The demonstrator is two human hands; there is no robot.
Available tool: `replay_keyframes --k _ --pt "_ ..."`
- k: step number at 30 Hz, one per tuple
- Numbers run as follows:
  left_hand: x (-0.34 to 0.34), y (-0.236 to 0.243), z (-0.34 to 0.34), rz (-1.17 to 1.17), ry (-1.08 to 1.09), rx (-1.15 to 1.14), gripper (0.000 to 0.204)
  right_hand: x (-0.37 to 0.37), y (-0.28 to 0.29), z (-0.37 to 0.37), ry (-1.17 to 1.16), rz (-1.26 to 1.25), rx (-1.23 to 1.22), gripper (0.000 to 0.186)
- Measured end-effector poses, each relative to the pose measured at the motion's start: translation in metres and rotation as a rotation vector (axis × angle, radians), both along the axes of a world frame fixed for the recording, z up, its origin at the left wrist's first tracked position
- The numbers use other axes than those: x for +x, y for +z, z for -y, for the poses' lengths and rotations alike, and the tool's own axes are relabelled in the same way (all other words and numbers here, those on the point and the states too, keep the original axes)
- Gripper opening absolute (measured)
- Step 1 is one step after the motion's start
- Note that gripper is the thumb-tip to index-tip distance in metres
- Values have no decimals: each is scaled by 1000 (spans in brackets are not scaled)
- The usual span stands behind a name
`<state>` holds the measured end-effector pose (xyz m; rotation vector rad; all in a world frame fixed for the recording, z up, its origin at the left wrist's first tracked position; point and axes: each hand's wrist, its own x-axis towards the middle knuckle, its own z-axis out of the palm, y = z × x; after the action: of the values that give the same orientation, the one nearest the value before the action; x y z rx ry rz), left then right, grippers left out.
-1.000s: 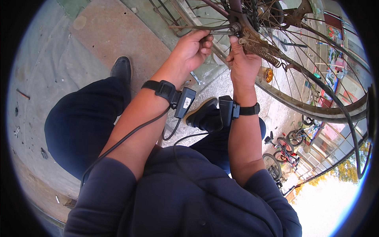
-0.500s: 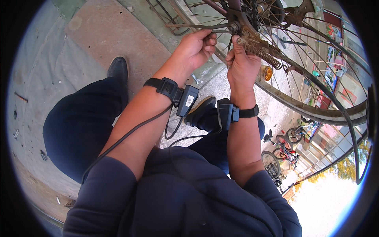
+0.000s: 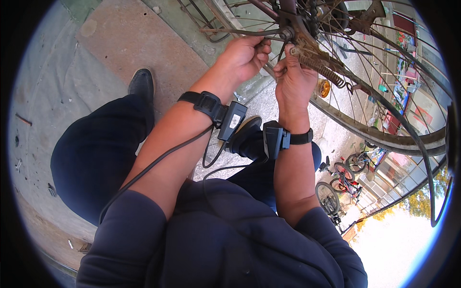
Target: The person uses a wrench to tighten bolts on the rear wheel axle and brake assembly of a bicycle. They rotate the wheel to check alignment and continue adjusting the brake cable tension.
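Observation:
At the top of the head view is a bicycle wheel's axle nut (image 3: 286,33), with a rusty bracket (image 3: 303,38) beside it. A rusty coil spring (image 3: 326,74) stretches down and right from there. My left hand (image 3: 249,56) is closed just left of the axle, fingers curled, thumb and forefinger against a thin metal rod (image 3: 271,38). My right hand (image 3: 295,81) is closed below the axle, its thumb up by the spring's upper end. Whatever its fingertips pinch is hidden. A dark thin rod (image 3: 282,52) runs down between both hands.
The spoked wheel's rim (image 3: 365,132) curves round the right side, with a black cable (image 3: 408,120) hanging across it. An amber round object (image 3: 324,88) sits behind the rim. A brown board (image 3: 139,43) lies at upper left. Parked bicycles (image 3: 343,180) stand at far right.
My left hand has shifted slightly right, closer to the axle. My right hand stays at nearly the same spot, with its fingers slightly changed.

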<state>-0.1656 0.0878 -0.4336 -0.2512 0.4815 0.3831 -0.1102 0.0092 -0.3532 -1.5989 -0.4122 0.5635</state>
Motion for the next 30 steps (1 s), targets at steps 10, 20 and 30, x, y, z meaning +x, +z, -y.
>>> replay_keyframes --k 10,20,30 --pt "6 5 -3 18 -68 -23 22 -11 3 -5 -114 95 -73 12" --pt "9 -3 2 82 -76 -44 18 -13 5 -7 -87 89 -20 20" --pt "2 4 0 -27 -9 -86 13 -9 0 -5 -101 107 -49 21"
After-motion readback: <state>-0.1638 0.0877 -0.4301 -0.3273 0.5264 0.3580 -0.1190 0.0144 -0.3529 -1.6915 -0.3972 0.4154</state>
